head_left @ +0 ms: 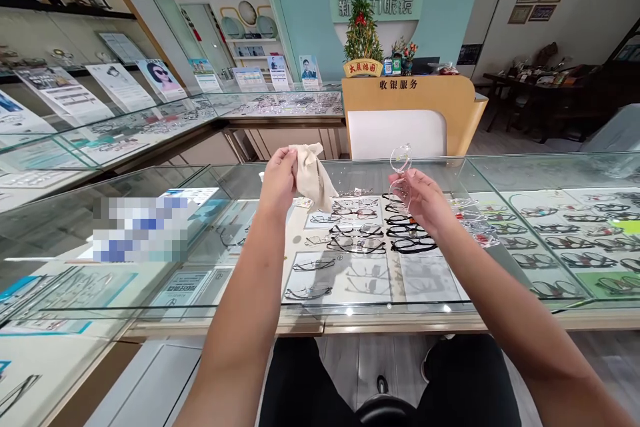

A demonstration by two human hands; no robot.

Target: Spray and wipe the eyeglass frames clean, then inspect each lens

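My left hand (278, 179) is closed on a beige cleaning cloth (314, 175), which hangs down to the right of the fingers. My right hand (419, 199) is closed on a pair of clear-framed glasses (400, 170), held upright with one lens above the fingers. Both hands hover over the glass counter top (250, 240), a hand's width apart. Under the glass lie rows of dark-framed glasses (360, 230) on white trays.
Glass display cases (125, 127) run along the left and the back. A wooden cashier desk (450, 103) with a potted plant (362, 37) stands behind the counter. More frames fill the case at the right (585, 233). A dark table (545, 90) stands far right.
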